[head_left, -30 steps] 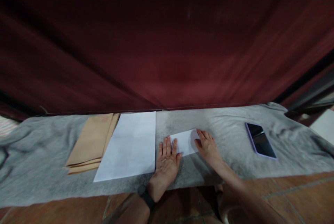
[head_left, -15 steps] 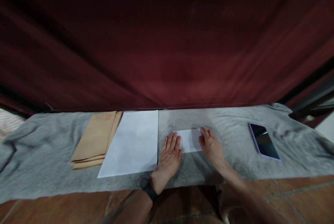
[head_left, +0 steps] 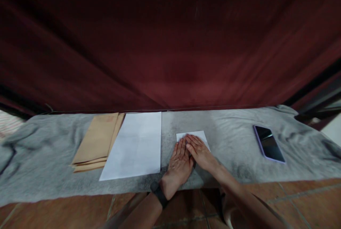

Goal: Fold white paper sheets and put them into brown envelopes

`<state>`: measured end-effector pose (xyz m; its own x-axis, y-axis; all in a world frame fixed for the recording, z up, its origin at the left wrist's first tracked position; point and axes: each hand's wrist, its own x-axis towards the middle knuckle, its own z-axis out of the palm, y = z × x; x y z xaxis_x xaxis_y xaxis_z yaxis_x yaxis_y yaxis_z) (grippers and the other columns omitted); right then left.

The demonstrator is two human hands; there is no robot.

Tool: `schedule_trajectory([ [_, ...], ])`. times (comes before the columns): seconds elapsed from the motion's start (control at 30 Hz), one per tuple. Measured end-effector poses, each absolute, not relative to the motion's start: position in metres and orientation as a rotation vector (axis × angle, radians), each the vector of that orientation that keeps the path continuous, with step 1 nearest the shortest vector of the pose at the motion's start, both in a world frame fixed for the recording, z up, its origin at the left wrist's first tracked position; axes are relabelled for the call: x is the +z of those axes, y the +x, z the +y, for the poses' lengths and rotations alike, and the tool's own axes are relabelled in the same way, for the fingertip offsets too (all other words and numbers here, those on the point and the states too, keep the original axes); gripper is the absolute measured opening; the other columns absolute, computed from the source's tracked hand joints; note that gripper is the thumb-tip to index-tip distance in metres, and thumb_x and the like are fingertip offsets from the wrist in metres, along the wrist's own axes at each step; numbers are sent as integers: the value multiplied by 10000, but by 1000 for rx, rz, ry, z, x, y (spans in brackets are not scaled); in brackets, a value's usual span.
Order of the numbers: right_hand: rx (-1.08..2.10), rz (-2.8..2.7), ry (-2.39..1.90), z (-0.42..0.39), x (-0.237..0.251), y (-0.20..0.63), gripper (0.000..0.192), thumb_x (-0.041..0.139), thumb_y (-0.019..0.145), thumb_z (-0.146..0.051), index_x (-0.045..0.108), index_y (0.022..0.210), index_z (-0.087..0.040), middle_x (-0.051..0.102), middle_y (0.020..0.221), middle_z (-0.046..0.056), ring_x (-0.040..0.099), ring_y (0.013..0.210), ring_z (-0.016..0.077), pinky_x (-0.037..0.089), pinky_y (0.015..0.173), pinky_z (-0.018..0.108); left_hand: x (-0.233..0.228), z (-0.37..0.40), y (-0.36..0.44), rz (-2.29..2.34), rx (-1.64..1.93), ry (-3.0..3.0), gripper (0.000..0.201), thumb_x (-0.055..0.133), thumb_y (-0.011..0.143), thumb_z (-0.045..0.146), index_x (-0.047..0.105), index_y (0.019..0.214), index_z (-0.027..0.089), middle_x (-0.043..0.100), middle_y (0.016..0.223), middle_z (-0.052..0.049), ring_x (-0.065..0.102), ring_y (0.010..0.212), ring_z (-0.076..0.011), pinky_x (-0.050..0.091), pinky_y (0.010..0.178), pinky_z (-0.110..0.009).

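A small folded white paper (head_left: 198, 134) lies on the grey cloth, partly covered by both hands. My left hand (head_left: 180, 161) rests flat on its left part, fingers stretched out and pointing away from me. Beside it, my right hand (head_left: 199, 149) lies flat on the paper's middle, its fingertips touching or overlapping the left fingers. Left of my hands is a large white sheet of paper (head_left: 135, 143), lying flat. Neither hand grips anything.
Several brown envelopes (head_left: 97, 138) are stacked at the left, next to the large sheet. A phone in a purple case (head_left: 269, 144) lies to the right. Grey cloth (head_left: 234, 133) covers the surface, with a dark red drape (head_left: 181, 62) behind it and floor tiles (head_left: 66, 213) in front.
My right hand has moved left from the small paper's right edge to its middle, and its fingers have straightened. My left hand has shifted slightly right onto the paper.
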<state>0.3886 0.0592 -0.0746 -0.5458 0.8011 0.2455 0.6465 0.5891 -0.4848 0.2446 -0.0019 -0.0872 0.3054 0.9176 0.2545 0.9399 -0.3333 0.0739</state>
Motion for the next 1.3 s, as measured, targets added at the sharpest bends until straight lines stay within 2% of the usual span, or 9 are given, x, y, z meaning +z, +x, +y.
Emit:
schedule_trajectory([
  [0.23, 289, -2492, -1265, 65, -76, 386, 523, 248, 1113, -388, 498, 1520, -175, 424, 1616, 74, 385, 1508, 229, 312, 1261, 486, -92, -12, 245, -1751, -414, -2435, 629, 411, 1004, 299, 324, 1548, -5, 428, 1585, -249, 331, 1525, -299, 375, 1223, -491],
  [0.43, 202, -2528, -1300, 64, -78, 384, 504, 255, 1111, -361, 467, 1542, -210, 394, 1632, 53, 364, 1519, 222, 305, 1260, 477, -93, -22, 243, -1694, -455, -2427, 620, 404, 1002, 285, 332, 1548, -1, 414, 1599, -233, 336, 1526, -291, 390, 1213, -476],
  [0.67, 69, -2577, -1293, 60, -86, 386, 499, 303, 1102, -339, 419, 1570, -212, 362, 1653, 59, 341, 1528, 220, 269, 1266, 463, -94, -5, 234, -1794, -351, -2356, 603, 374, 988, 247, 367, 1552, 35, 385, 1630, -183, 314, 1539, -276, 336, 1244, -490],
  [0.9, -57, -2550, -1270, 57, -97, 390, 497, 342, 1080, -282, 435, 1564, -214, 369, 1651, 77, 327, 1535, 233, 270, 1258, 472, -90, 7, 230, -1852, -255, -2336, 602, 361, 1010, 245, 319, 1581, 57, 323, 1665, -173, 248, 1565, -276, 270, 1270, -522],
  [1.3, -59, -2515, -1306, 51, -97, 404, 509, 347, 1081, -309, 416, 1572, -195, 358, 1655, 85, 335, 1531, 241, 274, 1253, 473, -78, 8, 229, -1923, -223, -2336, 590, 379, 1018, 305, 352, 1572, 103, 324, 1666, -171, 252, 1565, -284, 231, 1267, -547],
])
